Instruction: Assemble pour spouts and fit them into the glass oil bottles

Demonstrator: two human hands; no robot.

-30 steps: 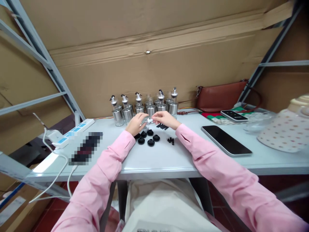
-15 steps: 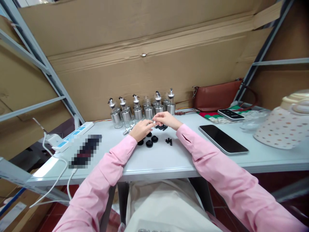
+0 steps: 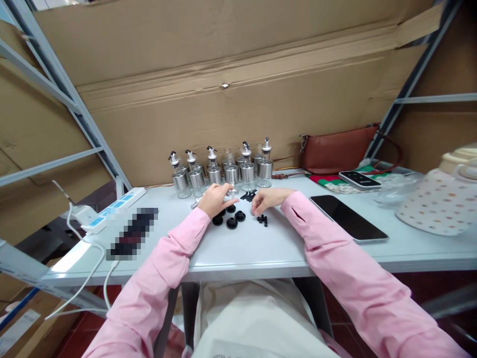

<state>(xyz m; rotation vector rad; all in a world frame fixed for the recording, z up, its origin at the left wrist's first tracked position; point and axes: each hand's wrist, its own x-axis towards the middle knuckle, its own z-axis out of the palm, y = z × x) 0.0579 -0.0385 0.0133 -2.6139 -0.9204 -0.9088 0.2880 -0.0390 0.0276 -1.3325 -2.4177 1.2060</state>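
My left hand (image 3: pixel 215 199) is closed on a small silver spout piece (image 3: pixel 230 189) just in front of a row of several small steel-and-glass oil bottles (image 3: pixel 223 171). Black round caps (image 3: pixel 231 221) lie on the table right beside that hand. My right hand (image 3: pixel 267 199) rests lower, its fingers curled down over a little cluster of tiny black plugs (image 3: pixel 263 218); whether it grips one is hidden. More small black parts (image 3: pixel 249 195) lie between the two hands, close to the bottles.
A white power strip (image 3: pixel 115 205) with cables lies at the table's left. A dark phone (image 3: pixel 348 217), a remote (image 3: pixel 359 179), a brown bag (image 3: pixel 337 149) and a spotted white pot (image 3: pixel 439 196) sit at the right. Cardboard walls the back.
My hands have parted: the right one dropped from the silver piece down to the tiny black plugs, while the left keeps the piece near the bottles.
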